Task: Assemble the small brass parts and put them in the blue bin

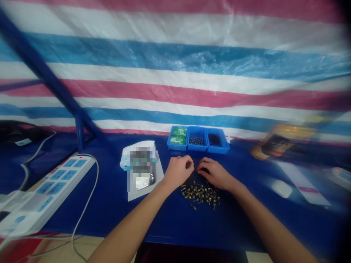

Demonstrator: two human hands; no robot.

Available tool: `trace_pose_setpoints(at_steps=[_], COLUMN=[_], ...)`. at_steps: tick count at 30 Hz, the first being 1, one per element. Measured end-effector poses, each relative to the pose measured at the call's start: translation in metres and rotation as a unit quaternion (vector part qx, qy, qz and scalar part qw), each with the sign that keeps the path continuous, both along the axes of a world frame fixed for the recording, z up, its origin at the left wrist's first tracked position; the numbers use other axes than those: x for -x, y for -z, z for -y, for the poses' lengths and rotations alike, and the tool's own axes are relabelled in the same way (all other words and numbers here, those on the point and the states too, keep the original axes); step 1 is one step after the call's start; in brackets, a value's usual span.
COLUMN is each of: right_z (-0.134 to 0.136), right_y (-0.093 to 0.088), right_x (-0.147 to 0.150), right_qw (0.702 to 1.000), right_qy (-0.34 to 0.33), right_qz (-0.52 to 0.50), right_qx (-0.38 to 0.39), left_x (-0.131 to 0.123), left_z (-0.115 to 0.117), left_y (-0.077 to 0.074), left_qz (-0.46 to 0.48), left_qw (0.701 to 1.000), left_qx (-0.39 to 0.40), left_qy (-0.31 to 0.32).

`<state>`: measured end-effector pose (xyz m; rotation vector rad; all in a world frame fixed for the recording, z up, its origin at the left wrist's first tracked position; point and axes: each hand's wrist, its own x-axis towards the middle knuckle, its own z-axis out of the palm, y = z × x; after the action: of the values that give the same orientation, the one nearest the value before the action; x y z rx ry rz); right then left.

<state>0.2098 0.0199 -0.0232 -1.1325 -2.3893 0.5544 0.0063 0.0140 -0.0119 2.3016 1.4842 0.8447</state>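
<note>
My left hand [178, 168] is closed in a pinch just beyond a pile of small brass-coloured metal pieces [201, 193]. Facing it, my right hand [213, 171] has its fingers curled together at the pile's far right edge. A narrow gap separates the two hands. Whatever either set of fingertips holds is too small or hidden to make out. Beyond the hands stands a row of blue bins: the left bin [177, 147] has green-and-white pieces, the middle bin [197, 148] small metal parts, the right bin [218, 149] a dark heap of tiny pieces.
Left of my hands, a phone [146, 181] and a white packet [124, 153] lie on a white sheet [134, 195]. A power strip [61, 182] with cables runs along the left side of the blue table [170, 223]. At right are a blurred jar [282, 140] and a white mouse-shaped object [282, 188].
</note>
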Motion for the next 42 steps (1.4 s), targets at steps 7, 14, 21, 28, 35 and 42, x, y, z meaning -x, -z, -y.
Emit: trace_pose_setpoints(at_steps=[7,14,21,28,35,42], right_z=[-0.001,-0.003,-0.002,-0.002,-0.003,-0.012], right_y=[-0.007,-0.007,-0.011,-0.011,-0.010,-0.015], right_x=[-0.006,-0.010,-0.011,-0.010,-0.012,-0.031], right_qw=[0.988,0.974,0.970,0.978,0.958,0.893], right_qy=[0.073,0.117,0.134,0.153,0.228,0.282], right_qz=[-0.105,-0.179,-0.193,-0.135,-0.143,-0.335], right_qx=[0.085,0.074,0.063,0.043,0.101,0.100], left_x=[0.000,0.001,0.002,0.002,0.001,0.001], left_z=[-0.002,-0.001,-0.002,-0.003,-0.001,-0.001], left_y=[-0.001,-0.001,0.000,0.002,0.000,0.001], left_qz=[0.049,0.071,0.064,0.044,0.019,0.004], left_qw=[0.998,0.996,0.996,0.998,0.998,0.999], left_qx=[-0.026,-0.047,-0.050,-0.038,-0.029,-0.015], left_qy=[0.013,0.042,0.033,0.039,0.043,0.038])
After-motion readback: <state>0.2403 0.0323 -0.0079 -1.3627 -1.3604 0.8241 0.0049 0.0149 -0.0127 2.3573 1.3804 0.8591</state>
